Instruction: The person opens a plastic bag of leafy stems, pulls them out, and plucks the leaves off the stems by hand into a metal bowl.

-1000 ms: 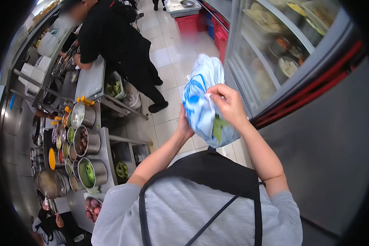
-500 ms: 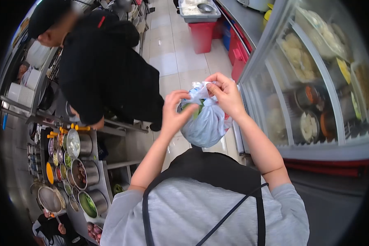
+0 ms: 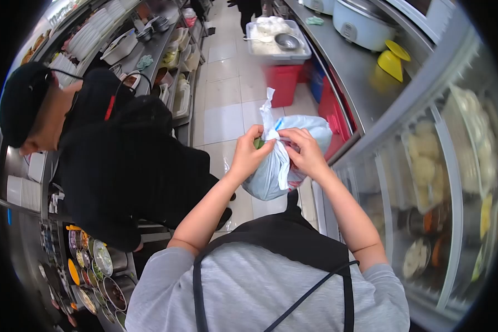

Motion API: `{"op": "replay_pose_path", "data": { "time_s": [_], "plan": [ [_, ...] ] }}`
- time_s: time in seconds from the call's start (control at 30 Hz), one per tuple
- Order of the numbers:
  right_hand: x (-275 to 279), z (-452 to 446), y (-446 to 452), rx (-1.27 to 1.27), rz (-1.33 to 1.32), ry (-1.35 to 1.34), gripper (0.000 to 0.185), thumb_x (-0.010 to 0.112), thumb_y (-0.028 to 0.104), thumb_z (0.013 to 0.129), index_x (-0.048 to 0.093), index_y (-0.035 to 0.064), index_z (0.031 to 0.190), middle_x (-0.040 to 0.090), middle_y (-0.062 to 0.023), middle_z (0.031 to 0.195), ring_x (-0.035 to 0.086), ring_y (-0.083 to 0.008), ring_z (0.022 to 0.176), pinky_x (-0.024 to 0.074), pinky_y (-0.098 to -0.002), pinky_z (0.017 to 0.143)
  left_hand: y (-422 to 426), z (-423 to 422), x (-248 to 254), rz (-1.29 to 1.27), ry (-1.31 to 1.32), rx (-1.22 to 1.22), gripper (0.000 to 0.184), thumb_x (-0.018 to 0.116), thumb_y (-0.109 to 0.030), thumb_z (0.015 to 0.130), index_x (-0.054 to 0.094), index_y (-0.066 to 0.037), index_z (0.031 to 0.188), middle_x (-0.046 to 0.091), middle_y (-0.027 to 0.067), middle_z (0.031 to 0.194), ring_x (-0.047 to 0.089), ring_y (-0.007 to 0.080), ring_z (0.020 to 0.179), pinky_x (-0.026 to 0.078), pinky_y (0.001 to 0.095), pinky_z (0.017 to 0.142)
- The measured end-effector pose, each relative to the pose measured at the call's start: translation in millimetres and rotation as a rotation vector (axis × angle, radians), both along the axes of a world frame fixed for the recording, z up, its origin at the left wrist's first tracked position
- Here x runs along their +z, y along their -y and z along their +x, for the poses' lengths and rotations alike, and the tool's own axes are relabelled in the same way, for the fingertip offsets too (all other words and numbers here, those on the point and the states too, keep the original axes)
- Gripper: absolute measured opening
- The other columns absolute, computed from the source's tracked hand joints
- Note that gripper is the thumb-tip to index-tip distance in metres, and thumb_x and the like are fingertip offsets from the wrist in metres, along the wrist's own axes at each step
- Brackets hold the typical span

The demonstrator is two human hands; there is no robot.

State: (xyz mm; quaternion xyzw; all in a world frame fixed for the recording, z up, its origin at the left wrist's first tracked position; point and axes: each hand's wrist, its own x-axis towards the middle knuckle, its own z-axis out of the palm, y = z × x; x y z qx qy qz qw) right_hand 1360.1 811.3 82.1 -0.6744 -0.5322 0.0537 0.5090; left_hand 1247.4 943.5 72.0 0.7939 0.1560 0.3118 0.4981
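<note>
A filled, pale blue-white plastic bag (image 3: 266, 185) is held up in front of my chest. Its gathered neck lies between my two hands, with one twisted end sticking up and another strip hanging down. My left hand (image 3: 248, 155) pinches the neck from the left, thumb and forefinger pressed on the plastic. From the right, my right hand (image 3: 305, 154) grips the same neck with bent fingers. Something green shows through near my left fingertips, and reddish print marks the bag's lower right. The rest of the contents is hidden.
A co-worker in black (image 3: 122, 149) stands close on my left, by pots of ingredients (image 3: 102, 257). A glass-door fridge (image 3: 448, 166) lines my right. Ahead are a tray of white powder (image 3: 279, 54) above a red bin (image 3: 282, 86), and a steel counter (image 3: 354, 61) with a rice cooker (image 3: 362, 25).
Both hands now grip the bag's neck, with one end standing up; before, my left fingers were spread. The view has shifted, and the co-worker appears lower and further left.
</note>
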Motion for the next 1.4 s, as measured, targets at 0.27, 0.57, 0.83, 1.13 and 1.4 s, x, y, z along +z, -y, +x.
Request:
{"op": "replay_pose_path", "data": {
  "time_s": [0.27,0.57,0.83,1.13,1.4],
  "plan": [
    [-12.3,118.5,-133.7,0.131,-0.022,0.117,0.015,0.06,0.002,0.066,0.059,-0.0006,0.08,0.054,-0.0133,0.076,0.05,-0.0313,0.076,0.0411,-0.0381,0.068,-93.6,94.0,33.0,0.91,-0.101,0.307,0.038,0.066,-0.013,0.063,0.057,-0.013,0.101,0.05,0.0065,0.105,0.045,0.0285,0.098,0.037,0.0408,0.078],
    [-28.8,165.5,-306.7,0.407,0.03,0.152,0.015,0.062,0.003,0.064,0.059,0.0011,0.079,0.054,-0.0118,0.074,0.049,-0.0296,0.072,0.041,-0.0373,0.066,-240.9,134.6,-6.5,0.833,-0.337,0.471,0.012,0.06,-0.009,0.065,0.056,-0.006,0.075,0.055,0.0061,0.08,0.05,0.0243,0.079,0.04,0.0347,0.071],
    [6.0,194.3,-456.2,0.356,0.214,0.269,0.015,0.061,0.001,0.064,0.058,0.0031,0.079,0.056,-0.0098,0.072,0.05,-0.0282,0.067,0.0418,-0.0368,0.063,-395.5,176.0,8.5,0.153,-0.02,0.739,0.014,0.058,-0.011,0.066,0.058,0.002,0.071,0.057,0.0127,0.064,0.056,0.0221,0.059,0.044,0.0311,0.056],
    [4.1,271.5,-607.8,0.308,0.146,0.157,0.015,0.062,0.007,0.065,0.057,0.0037,0.079,0.057,-0.0091,0.072,0.052,-0.0271,0.068,0.04,-0.0365,0.063,-543.2,249.0,25.1,0.016,-0.208,0.524,0.023,0.057,-0.02,0.069,0.057,0.002,0.079,0.057,0.0084,0.066,0.051,0.0111,0.059,0.041,0.0274,0.055],
    [17.7,314.5,-768.6,0.843,0.223,-0.012,0.012,0.049,-0.005,0.066,0.055,0.0048,0.064,0.044,-0.0061,0.067,0.044,-0.0215,0.067,0.0342,-0.0314,0.062,-698.7,245.0,21.9,-0.396,0.005,0.748,0.012,0.048,-0.011,0.079,0.055,-0.001,0.079,0.055,0.001,0.066,0.05,0.0067,0.059,0.04,0.0207,0.053]
  ]
}}
